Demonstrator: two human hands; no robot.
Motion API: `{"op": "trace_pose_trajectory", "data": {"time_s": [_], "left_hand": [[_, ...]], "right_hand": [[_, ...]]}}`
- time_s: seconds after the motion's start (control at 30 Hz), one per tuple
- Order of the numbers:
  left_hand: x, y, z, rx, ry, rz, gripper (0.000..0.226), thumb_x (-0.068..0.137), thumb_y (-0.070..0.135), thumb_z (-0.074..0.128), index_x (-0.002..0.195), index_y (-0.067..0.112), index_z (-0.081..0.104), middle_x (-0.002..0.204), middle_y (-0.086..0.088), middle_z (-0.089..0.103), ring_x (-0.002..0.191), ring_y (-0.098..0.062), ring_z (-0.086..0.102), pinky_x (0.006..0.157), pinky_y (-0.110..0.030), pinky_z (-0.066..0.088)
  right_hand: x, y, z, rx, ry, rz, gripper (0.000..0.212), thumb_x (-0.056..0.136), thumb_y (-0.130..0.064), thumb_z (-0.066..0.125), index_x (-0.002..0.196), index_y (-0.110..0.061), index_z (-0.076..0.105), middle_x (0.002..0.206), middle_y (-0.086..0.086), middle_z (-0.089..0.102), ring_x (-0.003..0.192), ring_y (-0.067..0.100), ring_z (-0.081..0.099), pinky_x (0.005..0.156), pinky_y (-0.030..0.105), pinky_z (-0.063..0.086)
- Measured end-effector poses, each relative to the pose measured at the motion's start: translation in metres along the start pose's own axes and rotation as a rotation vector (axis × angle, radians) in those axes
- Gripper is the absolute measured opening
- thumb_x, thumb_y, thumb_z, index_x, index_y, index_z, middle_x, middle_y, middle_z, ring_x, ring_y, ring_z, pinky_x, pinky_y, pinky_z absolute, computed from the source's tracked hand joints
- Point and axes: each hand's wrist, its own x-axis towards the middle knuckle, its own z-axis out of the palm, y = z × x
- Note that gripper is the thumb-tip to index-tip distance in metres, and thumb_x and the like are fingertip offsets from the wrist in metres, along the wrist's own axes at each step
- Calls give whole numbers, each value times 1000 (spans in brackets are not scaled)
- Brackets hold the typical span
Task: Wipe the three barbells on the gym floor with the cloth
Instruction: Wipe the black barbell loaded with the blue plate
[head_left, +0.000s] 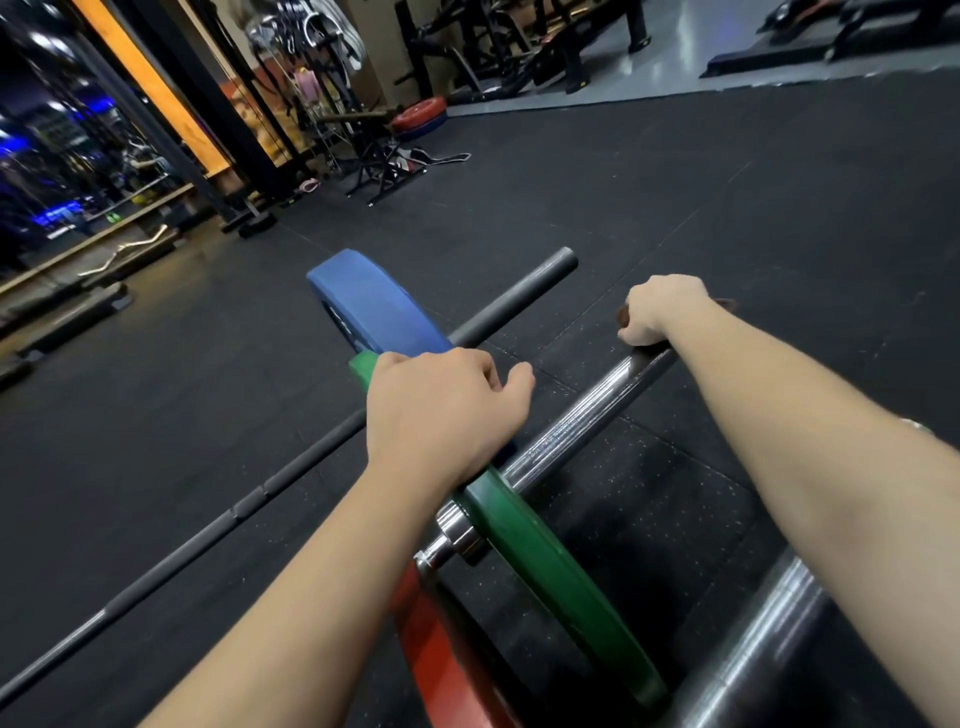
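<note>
Right hand (660, 309) — fingers curled round a brown cloth (622, 315), pressed to the outer end of the middle barbell's chrome sleeve (582, 415). Left hand (441, 410) — fingers hooked over the rim of the green plate (550, 571) on the same bar. Beyond, black barbell (291, 478) with blue plate (374, 301); nearest, third barbell (753, 649) with red plate (441, 660); all on black rubber floor (727, 208)

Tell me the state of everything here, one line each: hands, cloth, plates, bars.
left hand: holds the green plate's top rim.
right hand: grips the cloth on the chrome bar's end.
cloth: bunched in the hand, mostly hidden.
green plate: upright on the chrome bar.
chrome bar: loaded, end under the right hand.
blue plate: upright on the black bar.
black bar: loaded, untouched.
red plate: upright, partly out of frame.
</note>
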Motion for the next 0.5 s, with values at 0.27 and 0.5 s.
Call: {"op": "trace_pose_trajectory", "data": {"time_s": [0.27,0.5], "left_hand": [[0,-2,0,-17,-2,-3,56,100,57,35,72,15,61,61,1,63,67,-11,50,87,-34,34],[0,-2,2,-20,11,0,57,100,55,34,67,15,58,54,0,59,66,-21,56,90,-34,36]], "right_hand": [[-12,-56,4,156,-260,-156,40,84,-52,51,102,-22,70,109,4,67,103,28,65,82,36,49],[-5,-26,13,221,-43,-98,79,83,-84,37,124,-21,62,131,7,62,114,30,59,87,41,41]]}}
